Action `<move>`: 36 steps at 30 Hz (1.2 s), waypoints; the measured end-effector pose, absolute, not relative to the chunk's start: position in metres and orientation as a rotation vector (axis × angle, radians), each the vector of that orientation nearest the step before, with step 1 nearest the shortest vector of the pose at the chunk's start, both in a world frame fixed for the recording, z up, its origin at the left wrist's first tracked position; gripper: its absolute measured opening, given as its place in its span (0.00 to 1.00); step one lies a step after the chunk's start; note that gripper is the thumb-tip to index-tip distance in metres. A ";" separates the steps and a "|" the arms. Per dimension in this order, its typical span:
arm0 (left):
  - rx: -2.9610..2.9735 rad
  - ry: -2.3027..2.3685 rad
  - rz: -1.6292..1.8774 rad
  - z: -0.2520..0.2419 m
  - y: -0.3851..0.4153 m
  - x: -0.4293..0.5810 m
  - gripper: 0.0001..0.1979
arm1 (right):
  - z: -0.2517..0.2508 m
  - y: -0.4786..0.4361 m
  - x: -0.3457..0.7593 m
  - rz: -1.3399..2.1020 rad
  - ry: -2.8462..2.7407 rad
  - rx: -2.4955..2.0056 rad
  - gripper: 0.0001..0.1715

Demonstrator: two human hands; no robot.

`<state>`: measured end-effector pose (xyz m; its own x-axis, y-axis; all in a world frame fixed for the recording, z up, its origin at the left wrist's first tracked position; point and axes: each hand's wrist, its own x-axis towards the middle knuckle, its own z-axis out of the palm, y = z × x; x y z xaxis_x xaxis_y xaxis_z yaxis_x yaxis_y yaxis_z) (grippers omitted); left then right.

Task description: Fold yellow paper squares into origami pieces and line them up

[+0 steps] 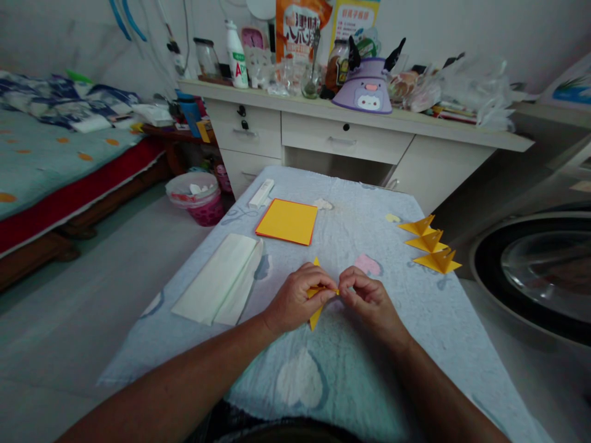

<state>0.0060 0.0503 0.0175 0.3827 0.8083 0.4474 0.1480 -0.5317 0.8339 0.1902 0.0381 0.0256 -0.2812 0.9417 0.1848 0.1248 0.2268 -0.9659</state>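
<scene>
My left hand point(302, 298) pinches a folded yellow origami paper figure point(316, 319) above the cloth-covered table. Two points of the paper stick out, one beyond the fingers and one toward me. At the figure's narrow right tip, my right hand point(367, 298) has thumb and forefinger closed together. The fingers hide much of the folded middle. A stack of square yellow paper point(287, 221) with red edges lies beyond my hands. Toward the table's right edge stand several finished-looking folded yellow paper figures point(438, 261) in a row.
A folded pale sheet point(217, 280) lies left of my hands, and a small white box point(261, 193) lies near the far left corner. Behind the table stands a white cabinet point(314, 132) loaded with jars and bags. A pink bin point(205, 212) is on the floor; a washing machine point(545, 277) stands right.
</scene>
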 end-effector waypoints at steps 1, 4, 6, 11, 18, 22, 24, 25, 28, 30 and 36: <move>1.928 0.824 1.168 0.017 0.050 0.006 0.03 | 0.025 0.038 0.191 1.143 -1.637 -1.019 0.08; 1.935 0.829 1.163 0.017 0.050 0.006 0.03 | 0.024 0.038 0.192 1.092 -1.698 -1.027 0.08; 1.942 0.836 1.159 0.016 0.050 0.006 0.03 | 0.024 0.037 0.192 1.071 -1.728 -1.039 0.08; 1.973 0.874 1.123 0.016 0.050 0.007 0.04 | 0.025 0.037 0.191 1.050 -1.739 -1.042 0.08; 1.958 0.874 1.129 0.017 0.051 0.006 0.04 | 0.023 0.038 0.191 1.006 -1.758 -1.029 0.07; 1.943 0.877 1.128 0.017 0.051 0.006 0.04 | 0.023 0.037 0.192 0.979 -1.779 -1.050 0.07; 1.941 0.877 1.128 0.018 0.051 0.006 0.04 | 0.023 0.036 0.192 0.966 -1.789 -1.058 0.07; 1.941 0.876 1.127 0.017 0.051 0.006 0.04 | 0.023 0.036 0.191 0.958 -1.795 -1.060 0.07; 1.948 0.869 1.118 0.017 0.051 0.006 0.04 | 0.024 0.036 0.191 0.926 -1.821 -1.066 0.07; 1.955 0.869 1.113 0.016 0.051 0.006 0.04 | 0.026 0.036 0.190 0.902 -1.839 -1.065 0.06; 1.978 0.879 1.091 0.016 0.052 0.006 0.05 | 0.029 0.036 0.191 0.881 -1.849 -1.057 0.06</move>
<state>0.0061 0.0519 0.0157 0.4140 0.8149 0.4056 0.2225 -0.5226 0.8230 0.1908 0.0360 0.0291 -0.3185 0.8981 0.3031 0.3301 0.4049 -0.8527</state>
